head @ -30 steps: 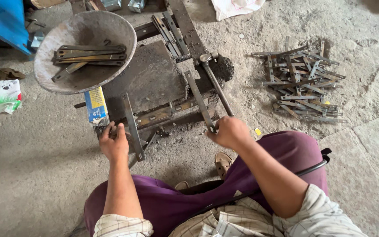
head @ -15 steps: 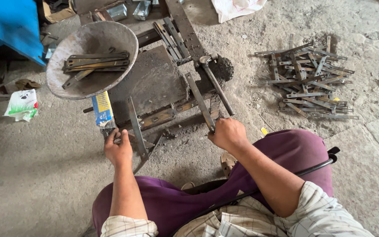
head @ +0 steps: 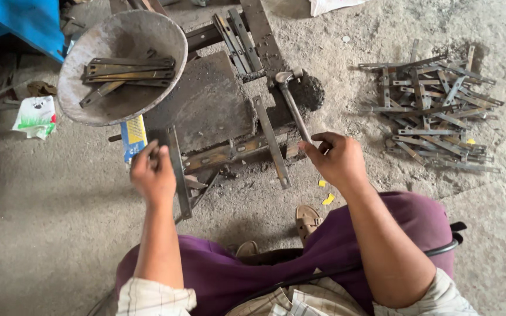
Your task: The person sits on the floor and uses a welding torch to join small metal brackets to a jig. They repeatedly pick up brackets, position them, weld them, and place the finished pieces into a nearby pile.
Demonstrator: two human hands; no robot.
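Dusty concrete floor below me: my right hand grips the hammer, its handle running away towards the head; my left hand seemingly pinches a metal strip lying lengthwise, just beside the hammer.

concrete floor, metal strip pile

Purple trousers, blue bin
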